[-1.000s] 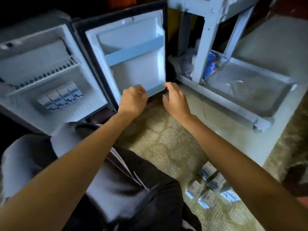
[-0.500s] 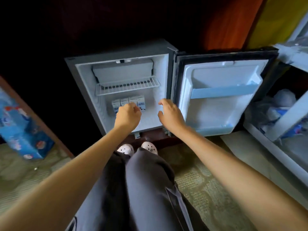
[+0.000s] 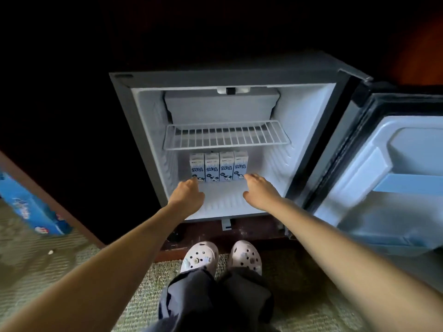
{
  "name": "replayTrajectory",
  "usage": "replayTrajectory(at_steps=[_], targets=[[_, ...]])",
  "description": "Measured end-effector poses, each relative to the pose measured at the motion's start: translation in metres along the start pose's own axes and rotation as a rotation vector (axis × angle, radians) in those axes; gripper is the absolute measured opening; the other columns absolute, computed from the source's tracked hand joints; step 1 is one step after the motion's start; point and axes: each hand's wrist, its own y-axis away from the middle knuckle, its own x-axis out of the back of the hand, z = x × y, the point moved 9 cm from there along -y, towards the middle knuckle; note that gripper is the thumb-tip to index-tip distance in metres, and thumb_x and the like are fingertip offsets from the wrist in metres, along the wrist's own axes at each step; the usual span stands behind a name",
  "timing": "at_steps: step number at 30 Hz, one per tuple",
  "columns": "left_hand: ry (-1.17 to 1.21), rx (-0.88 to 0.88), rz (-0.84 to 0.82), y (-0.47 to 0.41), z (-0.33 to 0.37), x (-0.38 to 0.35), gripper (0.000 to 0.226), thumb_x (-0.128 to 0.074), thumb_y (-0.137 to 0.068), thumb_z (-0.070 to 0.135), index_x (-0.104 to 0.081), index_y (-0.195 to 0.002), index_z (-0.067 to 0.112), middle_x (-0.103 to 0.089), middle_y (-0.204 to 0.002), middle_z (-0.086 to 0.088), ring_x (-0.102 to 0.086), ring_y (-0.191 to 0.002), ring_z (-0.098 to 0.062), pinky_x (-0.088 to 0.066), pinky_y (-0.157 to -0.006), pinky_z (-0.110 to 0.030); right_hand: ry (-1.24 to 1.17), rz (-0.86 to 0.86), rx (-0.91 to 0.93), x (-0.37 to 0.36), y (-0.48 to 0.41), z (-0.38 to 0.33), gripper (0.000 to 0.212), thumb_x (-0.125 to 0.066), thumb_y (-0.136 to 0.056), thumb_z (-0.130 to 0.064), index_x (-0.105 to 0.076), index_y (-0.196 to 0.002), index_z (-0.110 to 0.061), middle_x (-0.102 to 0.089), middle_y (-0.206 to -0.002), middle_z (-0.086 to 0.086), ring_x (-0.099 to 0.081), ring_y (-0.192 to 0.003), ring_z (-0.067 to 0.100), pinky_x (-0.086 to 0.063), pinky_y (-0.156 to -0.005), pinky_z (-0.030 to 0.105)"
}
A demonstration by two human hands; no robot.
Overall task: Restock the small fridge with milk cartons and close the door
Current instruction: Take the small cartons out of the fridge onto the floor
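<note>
Inside the small fridge (image 3: 148,111), on its floor toward the back: four milk cartons (image 3: 218,167), upright, side by side and touching. Open floor from the row's right end to the fridge's right wall, and a narrower strip up to the left wall. Little headroom above the row, close under the fridge's wire shelf (image 3: 226,136). More open floor in front of the row, out to the fridge's front lip.

Stretched in over that lip: left hand (image 3: 188,195), fingers forward and loosely together, tips at the foot of the leftmost carton, gripping nothing; touching or just short, cannot tell. Right hand (image 3: 260,190), fingers straight and narrow, tips just beside the rightmost carton's foot, holding nothing.

Door (image 3: 383,178) swung wide on the fridge's right, cut off by the picture's edge. Left of the fridge, only darkness, nothing readable. Farther left, a blue box (image 3: 31,207), blurred and cut off. In front of the fridge, two pale clogs (image 3: 199,257) on carpet (image 3: 60,271).
</note>
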Motion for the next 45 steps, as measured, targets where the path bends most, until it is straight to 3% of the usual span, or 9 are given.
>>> replayTrajectory(at_steps=[9,17,23,26,29,31,36,39,45], targets=[[-0.056,-0.038,-0.031,-0.100,-0.012,-0.037,0.061,-0.045,-0.090,0.004,-0.017,-0.145,0.006,-0.029,-0.146,-0.012,-0.041,-0.128,-0.030,-0.039,-0.102,-0.037,0.041,-0.001,-0.011,-0.038,-0.101,0.018,0.072,-0.043,-0.093,-0.006,0.002,-0.149,-0.007,0.010,-0.159,0.008,0.004,-0.147,0.025,-0.023,-0.117,0.042],[-0.129,-0.103,0.060,-0.159,-0.022,-0.052,0.083,-0.055,-0.088,0.008,0.001,-0.149,0.006,0.003,-0.159,-0.007,-0.008,-0.147,-0.024,-0.030,-0.115,-0.039,0.131,0.053,-0.041,-0.050,-0.147,0.041,0.078,-0.046,-0.092,-0.012,0.008,-0.148,-0.006,0.017,-0.157,0.010,0.010,-0.146,0.028,-0.020,-0.116,0.052],[-0.349,-0.141,0.207,-0.148,-0.024,-0.053,0.074,-0.048,-0.086,-0.003,-0.009,-0.148,0.008,-0.005,-0.158,-0.011,-0.022,-0.141,-0.029,-0.034,-0.109,-0.036,0.166,0.213,0.032,-0.052,-0.138,0.036,0.074,-0.048,-0.088,-0.005,-0.004,-0.148,-0.002,0.001,-0.157,0.014,-0.001,-0.146,0.031,-0.024,-0.115,0.048],[-0.590,-0.176,0.298,-0.134,-0.021,-0.053,0.052,-0.044,-0.090,0.004,-0.027,-0.140,0.007,-0.030,-0.146,-0.014,-0.039,-0.128,-0.029,-0.036,-0.105,-0.035,0.201,0.282,0.034,-0.055,-0.128,0.036,0.069,-0.053,-0.085,-0.007,-0.019,-0.144,0.001,-0.016,-0.153,0.019,-0.016,-0.143,0.035,-0.028,-0.112,0.046],[-0.780,-0.252,0.429,-0.125,-0.012,-0.052,0.037,-0.063,-0.079,0.021,-0.055,-0.113,0.011,-0.057,-0.110,-0.009,-0.055,-0.100,-0.024,-0.045,-0.092,-0.033,0.386,0.486,0.140,-0.054,-0.113,0.035,0.056,-0.071,-0.061,-0.003,-0.056,-0.115,0.006,-0.059,-0.110,0.023,-0.060,-0.101,0.037,-0.053,-0.085,0.042],[-0.793,-0.212,0.409,-0.128,-0.018,-0.052,0.051,-0.065,-0.079,0.034,-0.045,-0.119,0.010,-0.048,-0.116,-0.010,-0.050,-0.106,-0.025,-0.041,-0.097,-0.035,0.435,0.597,0.179,-0.049,-0.106,0.037,0.050,-0.071,-0.053,0.002,-0.057,-0.102,0.002,-0.062,-0.090,0.017,-0.061,-0.078,0.033,-0.055,-0.075,0.038],[-0.616,-0.207,0.295,-0.134,-0.023,-0.075,0.069,-0.064,-0.082,0.021,-0.021,-0.136,0.010,-0.031,-0.137,-0.010,-0.032,-0.129,-0.025,-0.034,-0.105,-0.033,0.364,0.444,0.102,-0.057,-0.123,0.048,0.079,-0.083,-0.047,-0.006,-0.046,-0.118,-0.001,-0.059,-0.110,0.023,-0.061,-0.096,0.038,-0.055,-0.079,0.044],[-0.605,-0.185,0.211,-0.138,-0.027,-0.087,0.055,-0.059,-0.086,0.010,-0.032,-0.134,0.009,-0.044,-0.133,-0.010,-0.044,-0.122,-0.024,-0.041,-0.097,-0.032,0.309,0.244,0.118,-0.079,-0.128,0.046,0.060,-0.064,-0.078,-0.005,-0.040,-0.132,-0.005,-0.048,-0.131,0.017,-0.050,-0.117,0.033,-0.048,-0.091,0.042],[-0.674,-0.142,0.202,-0.140,-0.026,-0.076,0.035,-0.052,-0.091,0.011,-0.045,-0.126,0.009,-0.063,-0.118,-0.011,-0.061,-0.106,-0.025,-0.049,-0.084,-0.031,0.276,0.266,0.086,-0.078,-0.116,0.052,0.041,-0.051,-0.090,-0.002,-0.044,-0.130,-0.006,-0.050,-0.133,0.014,-0.065,-0.093,0.035,-0.051,-0.072,0.036]])
